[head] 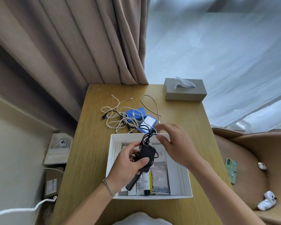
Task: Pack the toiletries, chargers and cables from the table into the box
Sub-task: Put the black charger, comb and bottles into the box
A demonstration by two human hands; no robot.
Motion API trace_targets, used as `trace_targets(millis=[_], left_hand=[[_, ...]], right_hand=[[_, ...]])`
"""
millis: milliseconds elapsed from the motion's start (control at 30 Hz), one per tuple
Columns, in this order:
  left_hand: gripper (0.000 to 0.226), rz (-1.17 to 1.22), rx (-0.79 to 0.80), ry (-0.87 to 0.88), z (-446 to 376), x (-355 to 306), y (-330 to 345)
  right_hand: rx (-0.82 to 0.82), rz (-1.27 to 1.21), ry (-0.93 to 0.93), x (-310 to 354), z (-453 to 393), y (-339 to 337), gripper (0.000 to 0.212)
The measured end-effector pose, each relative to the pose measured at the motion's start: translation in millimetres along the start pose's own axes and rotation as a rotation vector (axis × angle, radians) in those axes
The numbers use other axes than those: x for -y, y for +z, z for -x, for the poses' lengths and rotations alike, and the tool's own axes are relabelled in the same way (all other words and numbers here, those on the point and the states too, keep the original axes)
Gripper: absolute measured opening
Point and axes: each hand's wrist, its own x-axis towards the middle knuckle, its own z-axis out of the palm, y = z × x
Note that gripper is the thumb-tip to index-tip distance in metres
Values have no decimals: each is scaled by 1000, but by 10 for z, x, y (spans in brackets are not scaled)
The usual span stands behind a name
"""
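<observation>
Over the white box (189, 181), the left hand (128, 164) is gripping a black charger (147, 154), its fingers (131, 147) curling round the body with the thumb pressing across the lower edge. The charger's black cable (146, 136) is trailing up and back toward the heap on the counter (91, 159). The right hand (177, 143) is hovering just above the far rim of the box, fingers spread and loosely bent, close to the cable; motion blur is hiding whether they are touching it.

Packing is looking roughly half done. Inside the box a black comb (133, 182), several tubes (142, 184) and a clear pouch (161, 177) are already lying side by side, so the toiletries are appearing to be in. The charger is hanging above them and not yet set down.

Behind the box, a tangle of white cables (115, 117), a black lead (109, 113) and two blue packs (135, 113) are waiting on the counter, the charger's cord seeming to run into that tangle. Freeing it is likely the next need.
</observation>
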Motion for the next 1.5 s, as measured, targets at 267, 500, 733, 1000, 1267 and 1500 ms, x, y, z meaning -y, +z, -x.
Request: trace_targets(millis=[267,500,733,1000,1267,1500], left_hand=[[39,-110,-184,-58,-152,34,-96],[16,434,-144,-289,-184,-80,-402],[49,496,79,-290,-145,-127,-645],[33,250,516,-235,-53,-102,-564],[18,-531,413,-198,-43,27,-300],[20,-390,33,-187,-87,221,-209]], right_hand=[[230,-817,103,169,1,-70,31],[536,-890,149,30,175,-23,26],[692,-829,259,-286,235,65,29],[775,-322,242,-289,77,229,25],[496,-132,128,39,-36,173,19],[193,-272,202,213,384,420,9]])
